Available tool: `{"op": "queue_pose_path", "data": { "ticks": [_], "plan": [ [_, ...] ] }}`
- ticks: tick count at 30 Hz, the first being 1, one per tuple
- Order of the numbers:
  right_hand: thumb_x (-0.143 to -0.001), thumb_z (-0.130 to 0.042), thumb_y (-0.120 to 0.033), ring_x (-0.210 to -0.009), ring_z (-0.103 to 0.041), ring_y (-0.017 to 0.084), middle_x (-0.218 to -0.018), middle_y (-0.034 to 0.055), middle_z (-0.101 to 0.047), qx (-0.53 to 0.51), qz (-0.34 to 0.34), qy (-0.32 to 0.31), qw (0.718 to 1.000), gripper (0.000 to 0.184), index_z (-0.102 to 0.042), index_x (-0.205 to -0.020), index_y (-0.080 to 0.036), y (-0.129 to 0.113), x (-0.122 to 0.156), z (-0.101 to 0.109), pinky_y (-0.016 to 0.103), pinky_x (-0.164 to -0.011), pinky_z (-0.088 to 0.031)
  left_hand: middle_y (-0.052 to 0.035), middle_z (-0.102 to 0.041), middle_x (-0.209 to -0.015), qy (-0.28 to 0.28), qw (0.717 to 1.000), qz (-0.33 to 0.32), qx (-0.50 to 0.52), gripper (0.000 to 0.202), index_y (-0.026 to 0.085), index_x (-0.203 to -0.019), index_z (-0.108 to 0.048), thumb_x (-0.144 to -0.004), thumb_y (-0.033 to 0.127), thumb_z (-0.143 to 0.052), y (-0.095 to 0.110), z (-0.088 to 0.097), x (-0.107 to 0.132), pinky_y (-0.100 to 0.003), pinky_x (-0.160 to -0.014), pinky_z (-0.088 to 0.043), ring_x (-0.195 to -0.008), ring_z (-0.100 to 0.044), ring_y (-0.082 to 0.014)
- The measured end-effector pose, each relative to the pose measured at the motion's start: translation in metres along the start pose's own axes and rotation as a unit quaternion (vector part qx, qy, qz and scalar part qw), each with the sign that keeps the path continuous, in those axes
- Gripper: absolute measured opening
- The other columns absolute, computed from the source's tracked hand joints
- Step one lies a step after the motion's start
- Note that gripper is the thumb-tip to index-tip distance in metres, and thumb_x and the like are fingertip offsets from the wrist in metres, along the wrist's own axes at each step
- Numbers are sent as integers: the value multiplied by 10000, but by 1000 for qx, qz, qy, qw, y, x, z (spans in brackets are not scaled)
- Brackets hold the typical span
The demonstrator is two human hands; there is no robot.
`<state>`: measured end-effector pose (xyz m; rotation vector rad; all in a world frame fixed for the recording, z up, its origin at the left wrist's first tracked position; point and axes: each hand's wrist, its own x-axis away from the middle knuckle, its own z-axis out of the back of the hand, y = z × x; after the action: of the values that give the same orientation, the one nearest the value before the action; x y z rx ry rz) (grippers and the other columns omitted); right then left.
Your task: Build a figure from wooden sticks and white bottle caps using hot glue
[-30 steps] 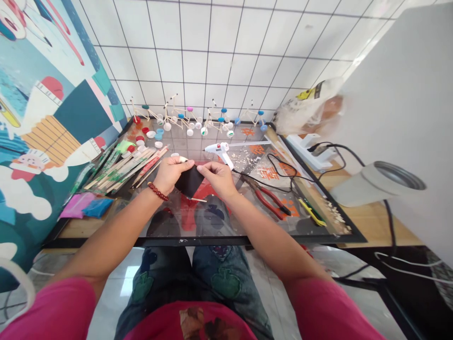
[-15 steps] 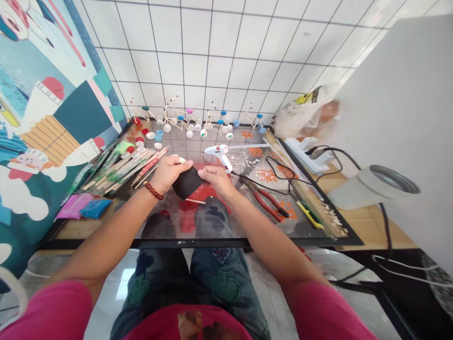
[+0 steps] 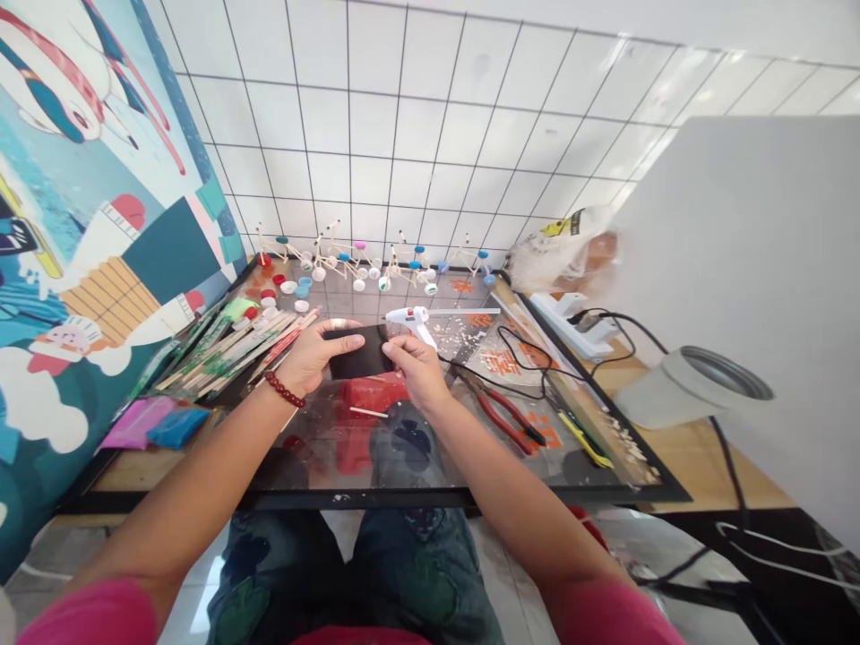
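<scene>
A small flat black sheet point(image 3: 361, 358), perhaps sandpaper, is held level above the table between my two hands. My left hand point(image 3: 314, 356) grips its left side, thumb on top and fingers underneath. At its right edge, my right hand point(image 3: 415, 363) pinches the sheet between thumb and fingertips. Just beyond the hands lies a white glue gun point(image 3: 411, 322) with a clear glue stick point(image 3: 463, 312) out of its back. A thin wooden stick point(image 3: 369, 412) rests on the glass on the near side of the sheet.
Stick figures with bottle caps point(image 3: 385, 283) line the back. Painted wooden sticks point(image 3: 235, 354) lie left, with pink and blue packets point(image 3: 176, 426). To the right are red-handled pliers point(image 3: 507, 421), a yellow cutter point(image 3: 584, 439), a black cord point(image 3: 547, 367), a power strip point(image 3: 576, 324) and a grey can point(image 3: 692, 385).
The black sheet has turned from a slant to nearly square, and now lies flatter between both hands. The camera view has tilted up slightly.
</scene>
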<state>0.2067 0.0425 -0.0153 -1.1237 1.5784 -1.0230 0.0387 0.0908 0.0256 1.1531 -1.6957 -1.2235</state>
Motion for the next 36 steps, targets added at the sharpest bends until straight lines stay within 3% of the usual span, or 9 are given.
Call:
{"op": "queue_pose_path", "data": {
  "ticks": [4,9,14,18,28,36],
  "plan": [
    [-655,-777,-547,-543,-386,105,-538,-57,-467,14,-2,23,1000,368,-631,-634,-210,-1,-1,0,263,-557,-334,-78,-745,-778,-34,995,71,55,396,138,-800,-727,-454,147,-917,3,-5,2,-366,-721,-567,-729,-700,-230],
    [-681,-750,-546,-557,-407,112,-554,-50,-485,45,1,12,999,359,-625,-644,-211,0,2,-3,271,-578,-355,-50,-720,-719,-23,993,81,79,274,146,-700,-676,-458,68,-779,-3,-12,4,-358,-724,-572,-781,-705,-246],
    [-718,-732,-558,-567,-431,108,-582,-40,-530,60,-5,-13,998,384,-606,-646,-203,4,7,-9,263,-576,-365,-18,-694,-707,-42,987,93,121,246,158,-710,-677,-501,146,-807,-6,-18,9,-311,-676,-552,-714,-668,-189],
    [-747,-730,-529,-589,-443,106,-605,-39,-542,83,17,-35,996,369,-612,-645,-195,8,8,-10,260,-593,-372,11,-654,-651,4,993,90,75,351,136,-698,-673,-464,204,-925,-10,-22,12,-251,-606,-503,-609,-606,-118],
    [-750,-695,-557,-602,-449,117,-623,-25,-556,140,12,-51,989,378,-617,-664,-197,8,10,-9,264,-591,-359,34,-619,-633,85,983,70,148,373,156,-663,-637,-450,189,-942,-14,-13,-1,-230,-537,-464,-580,-557,-96],
    [-781,-626,-530,-600,-427,113,-613,-30,-516,191,40,-51,979,356,-561,-661,-201,10,10,-10,250,-575,-339,23,-619,-642,127,984,-6,128,442,148,-637,-645,-393,330,-965,-21,-14,-4,-226,-574,-458,-610,-560,-98]
  ]
}}
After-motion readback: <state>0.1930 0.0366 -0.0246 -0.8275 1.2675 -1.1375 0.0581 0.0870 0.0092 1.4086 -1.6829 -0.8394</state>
